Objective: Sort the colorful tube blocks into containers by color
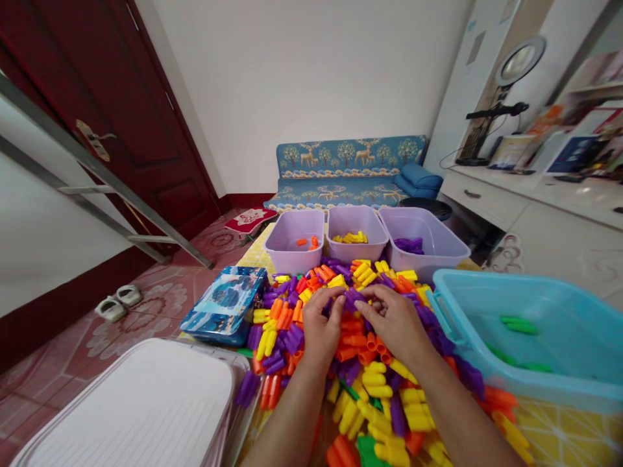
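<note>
The left hand (322, 319) and right hand (393, 316) pinch a purple piece (353, 299) over a big mixed heap (377, 378) left on the table (574, 428), while three lilac tubs (357, 251) and a blue tub (549, 389) each hold only a few, one colour apiece.

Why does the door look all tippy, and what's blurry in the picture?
In the head view, the dark red door slants, probably from wide-lens stretching near the edge; in that head view, the clutter on the white cabinet looks smeared, and the turquoise bin looks soft along its near side.
</note>
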Demonstrator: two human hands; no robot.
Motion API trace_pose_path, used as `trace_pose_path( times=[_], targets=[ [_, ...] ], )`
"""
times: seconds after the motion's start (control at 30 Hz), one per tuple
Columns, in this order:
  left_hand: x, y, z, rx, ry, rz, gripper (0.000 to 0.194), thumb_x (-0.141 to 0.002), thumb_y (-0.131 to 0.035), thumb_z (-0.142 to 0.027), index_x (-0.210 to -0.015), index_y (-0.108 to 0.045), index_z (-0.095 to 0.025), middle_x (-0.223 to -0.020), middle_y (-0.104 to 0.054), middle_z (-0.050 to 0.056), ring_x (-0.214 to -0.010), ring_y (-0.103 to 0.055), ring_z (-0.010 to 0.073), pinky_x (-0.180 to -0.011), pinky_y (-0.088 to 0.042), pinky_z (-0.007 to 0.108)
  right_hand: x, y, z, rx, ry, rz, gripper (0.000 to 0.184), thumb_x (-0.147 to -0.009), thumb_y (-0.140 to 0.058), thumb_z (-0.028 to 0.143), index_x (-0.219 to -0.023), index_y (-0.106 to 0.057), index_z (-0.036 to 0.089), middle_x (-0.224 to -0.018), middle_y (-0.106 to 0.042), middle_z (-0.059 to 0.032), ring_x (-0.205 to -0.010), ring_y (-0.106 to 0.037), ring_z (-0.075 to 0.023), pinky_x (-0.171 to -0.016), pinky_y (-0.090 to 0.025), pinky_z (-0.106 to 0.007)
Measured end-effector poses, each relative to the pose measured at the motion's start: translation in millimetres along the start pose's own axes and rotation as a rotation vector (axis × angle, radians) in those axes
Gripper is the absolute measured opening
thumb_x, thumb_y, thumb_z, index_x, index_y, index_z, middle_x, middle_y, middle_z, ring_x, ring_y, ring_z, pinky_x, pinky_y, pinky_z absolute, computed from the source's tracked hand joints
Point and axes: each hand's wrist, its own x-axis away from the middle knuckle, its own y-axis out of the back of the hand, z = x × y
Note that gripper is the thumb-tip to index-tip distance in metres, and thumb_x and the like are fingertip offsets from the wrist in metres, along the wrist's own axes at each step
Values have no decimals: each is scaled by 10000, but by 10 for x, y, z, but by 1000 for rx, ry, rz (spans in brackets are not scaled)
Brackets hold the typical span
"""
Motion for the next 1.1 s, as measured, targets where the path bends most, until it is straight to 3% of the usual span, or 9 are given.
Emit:
trace_pose_path(
  times=[0.23, 0.37, 0.5, 0.77, 0.97, 1.1],
  targets=[
    [-8, 9, -14, 7, 42, -28, 181, -890, -563, -276, -933, -717, -190, -913, -733, 41, -874, -667, 180, -824, -502, 298, -2, 24, 14, -93, -59, 50, 371, -805, -560, 269, -1156, -653, 191, -739, -652, -13, -604, -600, -146, -576, -483, -271],
    [-3, 27, -38, 21, 61, -6, 239, -914, -521, -313, -936, -718, -179, -895, -728, 51, -846, -665, 184, -795, -508, 302, -13, 60, 29, -274, -124, 23, 359, -793, -575, 299, -1124, -639, 175, -726, -609, 4, -586, -605, -138, -547, -492, -259],
    [11, 30, -52, 4, 10, 29, 202, -846, -628, -335, -954, -713, -187, -879, -716, 47, -836, -655, 187, -785, -501, 299, -19, 64, 29, -351, -138, 21, 295, -780, -591, 296, -1050, -587, 177, -663, -590, 25, -575, -626, -150, -557, -507, -267],
    [5, 21, -38, -10, -33, 26, 166, -832, -640, -278, -948, -715, -186, -884, -712, 53, -828, -649, 182, -782, -501, 297, -28, 30, 0, -165, -67, 10, 156, -748, -628, 288, -862, -592, 188, -858, -683, -52, -798, -661, -196, -718, -533, -321],
    [4, 30, -64, -9, -34, 49, 175, -851, -618, -281, -958, -721, -188, -906, -726, 60, -859, -664, 192, -815, -511, 319, -29, 86, 3, -131, -25, 12, 313, -779, -601, 252, -1083, -657, 206, -924, -709, -46, -785, -651, -180, -691, -527, -305],
    [10, 28, -60, -44, -9, 38, 159, -853, -601, -279, -904, -718, -184, -866, -724, 49, -836, -666, 190, -796, -507, 307, -52, 163, -9, -285, -91, -36, 322, -780, -602, 283, -1088, -652, 204, -834, -711, -29, -673, -659, -165, -634, -547, -294]
  ],
)
